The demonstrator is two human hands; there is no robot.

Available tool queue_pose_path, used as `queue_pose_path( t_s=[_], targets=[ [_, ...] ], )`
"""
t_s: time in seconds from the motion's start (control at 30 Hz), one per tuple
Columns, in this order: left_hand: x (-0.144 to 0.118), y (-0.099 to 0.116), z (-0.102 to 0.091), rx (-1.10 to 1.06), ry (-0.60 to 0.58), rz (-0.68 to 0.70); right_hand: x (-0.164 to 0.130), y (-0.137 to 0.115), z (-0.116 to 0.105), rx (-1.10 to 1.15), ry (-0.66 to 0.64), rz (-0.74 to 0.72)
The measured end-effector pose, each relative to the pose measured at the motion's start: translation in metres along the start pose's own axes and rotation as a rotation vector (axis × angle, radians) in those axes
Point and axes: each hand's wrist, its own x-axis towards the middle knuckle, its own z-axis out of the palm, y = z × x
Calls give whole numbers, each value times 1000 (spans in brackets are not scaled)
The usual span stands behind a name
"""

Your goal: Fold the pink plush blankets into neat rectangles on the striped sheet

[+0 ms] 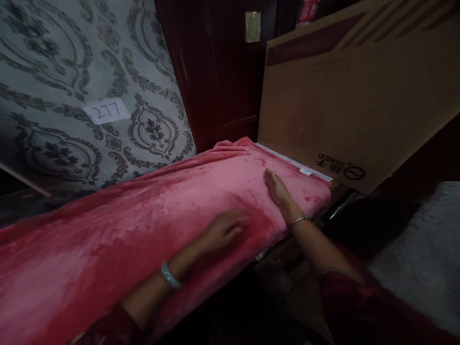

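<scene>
A pink plush blanket (143,211) lies spread over a long raised surface from lower left to centre right. My left hand (223,231) rests flat on it near its front edge, fingers apart, a pale bangle on the wrist. My right hand (277,189) lies flat on the blanket's right end, fingers together, with a thin metal bracelet at the wrist. Neither hand grips the fabric. A white edge (294,164) shows under the blanket's far right side.
A large cardboard box (359,96) leans at the right, close behind the blanket's end. Patterned wallpaper with a paper label reading 277 (107,110) fills the left. A dark red wooden door (219,72) stands behind. Grey fabric (420,254) lies at lower right.
</scene>
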Motion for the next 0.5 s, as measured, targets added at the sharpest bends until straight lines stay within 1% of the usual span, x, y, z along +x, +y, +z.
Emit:
queue_pose_path(
  t_s=[0.03,0.07,0.13,0.17,0.2,0.23,0.27,0.3,0.33,0.37,0.4,0.43,0.5],
  targets=[
    [-5,-17,-17,134,86,-110,-2,-7,4,-117,-3,-10],
    [-11,-33,-33,265,125,-224,-5,-16,9,-202,1,-15],
    [-25,-59,-54,493,120,-490,-18,-36,28,-322,-36,-59],
    [-32,-69,-60,577,95,-595,-27,-47,41,-368,-81,-109],
    [-38,-75,-61,648,68,-659,-37,-57,54,-470,-170,-195],
    [-43,-79,-61,705,49,-690,-47,-65,67,-561,-269,-293],
    [-47,-81,-58,751,38,-691,-55,-72,77,-623,-355,-367],
    [-50,-82,-55,786,37,-674,-62,-75,84,-680,-419,-402],
    [-52,-82,-52,812,41,-658,-66,-75,85,-718,-448,-399],
    [-53,-82,-50,827,46,-649,-67,-72,80,-757,-448,-359],
    [-53,-82,-48,835,51,-641,-67,-65,68,-801,-420,-288],
    [-53,-82,-48,837,54,-630,-65,-56,52,-848,-369,-201],
    [-52,-82,-48,835,65,-610,-60,-35,7,-942,-223,-11]
  ],
)
